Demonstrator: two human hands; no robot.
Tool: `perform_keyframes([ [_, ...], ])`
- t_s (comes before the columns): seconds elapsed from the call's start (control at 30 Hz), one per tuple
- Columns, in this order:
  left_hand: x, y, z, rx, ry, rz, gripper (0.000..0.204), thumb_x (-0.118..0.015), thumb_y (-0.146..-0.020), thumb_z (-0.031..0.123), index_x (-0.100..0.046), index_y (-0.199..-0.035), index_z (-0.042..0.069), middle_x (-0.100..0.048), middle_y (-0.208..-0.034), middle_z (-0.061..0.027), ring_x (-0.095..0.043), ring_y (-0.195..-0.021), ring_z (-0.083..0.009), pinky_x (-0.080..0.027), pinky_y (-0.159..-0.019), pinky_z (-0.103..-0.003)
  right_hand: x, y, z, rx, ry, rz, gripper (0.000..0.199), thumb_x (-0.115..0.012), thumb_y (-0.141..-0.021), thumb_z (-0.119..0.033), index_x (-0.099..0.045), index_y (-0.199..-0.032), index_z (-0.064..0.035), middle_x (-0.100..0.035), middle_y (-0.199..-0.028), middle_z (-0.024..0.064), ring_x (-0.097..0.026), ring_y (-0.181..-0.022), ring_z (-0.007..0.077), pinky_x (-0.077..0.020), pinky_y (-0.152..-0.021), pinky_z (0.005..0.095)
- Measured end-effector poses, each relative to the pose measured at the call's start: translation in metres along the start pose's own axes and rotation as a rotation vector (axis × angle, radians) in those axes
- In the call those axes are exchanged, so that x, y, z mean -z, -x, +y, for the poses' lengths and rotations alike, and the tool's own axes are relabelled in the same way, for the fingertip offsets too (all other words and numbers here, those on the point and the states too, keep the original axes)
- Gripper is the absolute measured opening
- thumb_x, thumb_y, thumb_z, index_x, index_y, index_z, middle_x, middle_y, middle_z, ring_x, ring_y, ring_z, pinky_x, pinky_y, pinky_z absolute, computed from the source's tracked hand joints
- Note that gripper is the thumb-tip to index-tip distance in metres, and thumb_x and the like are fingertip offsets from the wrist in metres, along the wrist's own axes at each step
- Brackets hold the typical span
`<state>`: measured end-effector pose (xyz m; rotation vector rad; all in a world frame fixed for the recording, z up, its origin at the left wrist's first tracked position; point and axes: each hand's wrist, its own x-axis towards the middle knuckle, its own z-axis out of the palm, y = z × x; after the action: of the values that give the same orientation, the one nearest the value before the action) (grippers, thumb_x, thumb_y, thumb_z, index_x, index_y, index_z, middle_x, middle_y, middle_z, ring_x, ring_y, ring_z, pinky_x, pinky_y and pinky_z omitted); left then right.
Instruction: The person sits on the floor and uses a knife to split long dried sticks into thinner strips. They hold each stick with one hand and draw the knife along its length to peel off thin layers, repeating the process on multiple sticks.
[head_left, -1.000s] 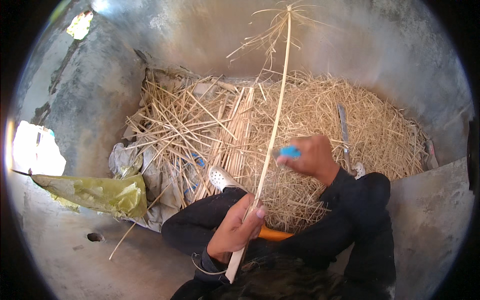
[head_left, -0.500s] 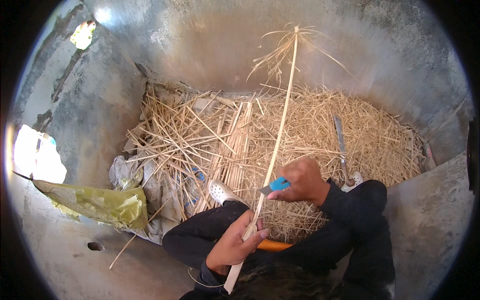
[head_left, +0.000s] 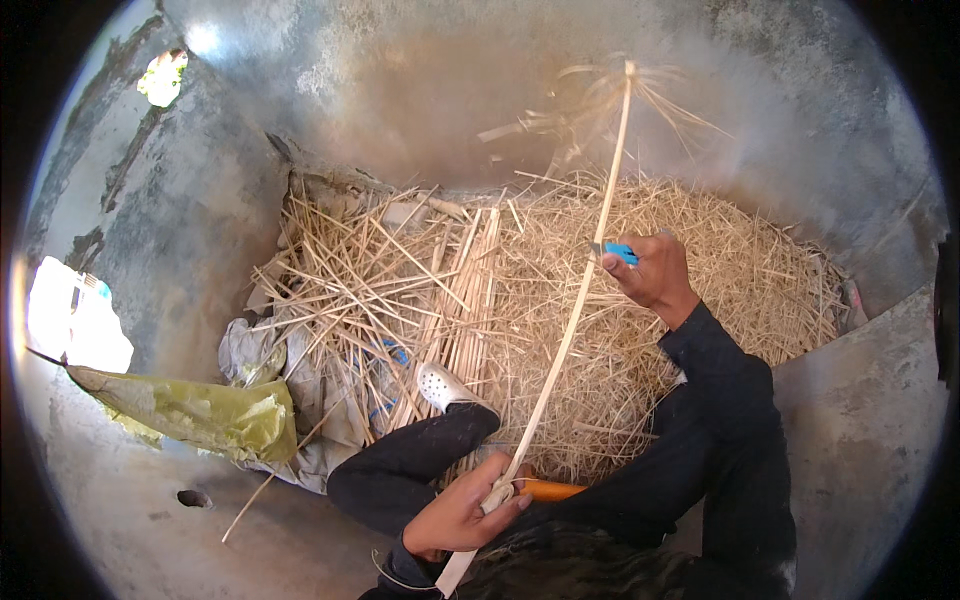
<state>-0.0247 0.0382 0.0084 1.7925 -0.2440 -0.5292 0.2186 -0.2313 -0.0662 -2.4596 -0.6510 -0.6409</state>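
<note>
Nearest, the left hand (head_left: pixel 465 520) is closed around the lower part of a long pale strip (head_left: pixel 560 375), whose broad flat end sticks out below the fist. Just beyond that fist lies something orange (head_left: pixel 550 490), mostly hidden, and to its left a white perforated shoe (head_left: pixel 447 387). Farther up, the right hand (head_left: pixel 655 270) grips a blue-handled knife (head_left: pixel 620 253), its short blade at the strip's edge, apparently touching. Behind, a deep heap of thin shavings (head_left: pixel 760 270) spreads rightward; beside it lie a neat row of flat sticks (head_left: pixel 468 290) and a loose criss-cross of others (head_left: pixel 345 260). At the far tip, before the grey wall (head_left: pixel 420 80), blurred curls (head_left: pixel 680 110) fan out. Shaving this strip seems well under way: much of its length looks slim, while the curls remain attached and the near end looks wider, perhaps untrimmed.
</note>
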Motion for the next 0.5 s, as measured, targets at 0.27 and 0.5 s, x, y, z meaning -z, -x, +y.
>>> perform_keyframes([
  [0.27, 0.012, 0.025, -0.021, -0.007, -0.080, -0.153, 0.018, -0.060, -0.091, 0.013, -0.049, -0.102, 0.004, -0.054, -0.082, -0.0082, -0.053, -0.072, -0.0164, -0.042, -0.064, -0.031, 0.021, -0.033, 0.091, -0.300, 0.174, 0.099, 0.077, -0.037, -0.084, -0.078, -0.069, -0.073, -0.0090, -0.054, -0.052, 0.0097, -0.057, -0.049, 0.0274, -0.0434, -0.046, 0.0418],
  [0.5, 0.023, 0.054, -0.028, 0.201, 0.032, -0.332, 0.019, -0.065, -0.089, 0.011, -0.051, -0.102, 0.006, -0.059, -0.081, -0.0030, -0.055, -0.073, -0.0100, -0.044, -0.065, -0.027, 0.053, -0.036, 0.167, -0.667, 0.213, 0.022, 0.078, -0.038, -0.085, -0.077, -0.071, -0.086, -0.0058, -0.062, -0.064, 0.0147, -0.062, -0.063, 0.0325, -0.0486, -0.063, 0.0474],
])
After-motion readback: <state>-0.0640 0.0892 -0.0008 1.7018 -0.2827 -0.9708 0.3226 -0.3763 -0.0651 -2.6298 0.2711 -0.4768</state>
